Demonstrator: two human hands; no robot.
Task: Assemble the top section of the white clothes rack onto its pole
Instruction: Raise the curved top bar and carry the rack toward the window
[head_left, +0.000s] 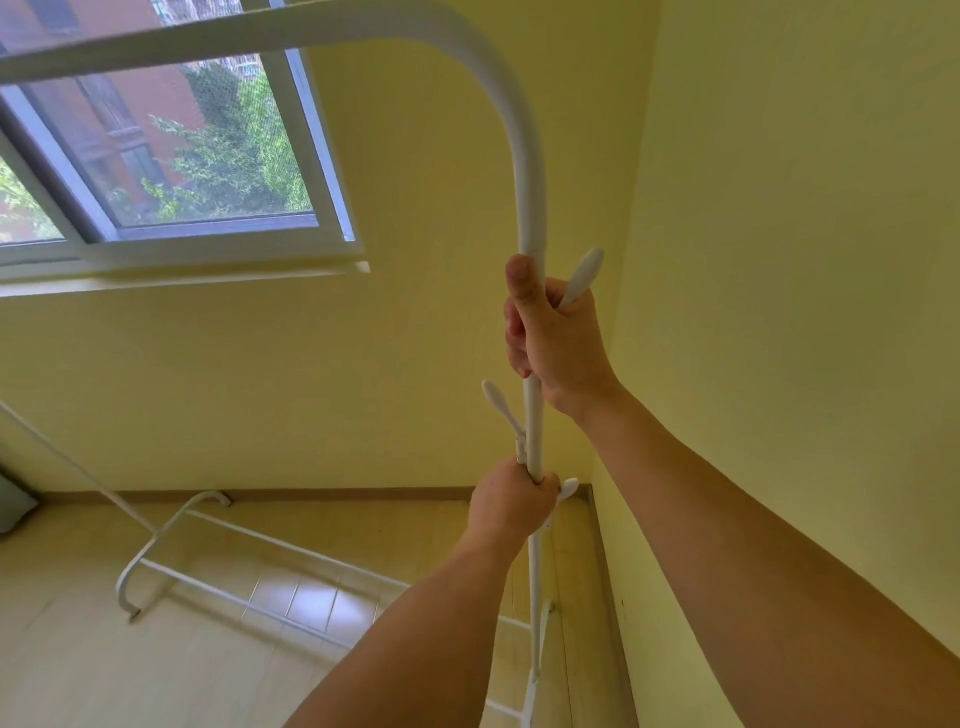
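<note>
I see the curved white top section (527, 171) run in from the upper left, bend, and drop along a 12-to-6 line into the upright pole (534, 545), which goes down to the rack base (249, 551) on the floor. My right hand (558, 338) has its grip wrapped tight on the upper tube, and my left hand (511, 501) is clamped on the pole at 6 o'clock from it, between small white hooks (501, 408). I judge the joint lies between the two grips, so seating means pushing straight down that axis.

1 head cam, looks fwd and down, close on hands, window (156, 145) upper left
</note>
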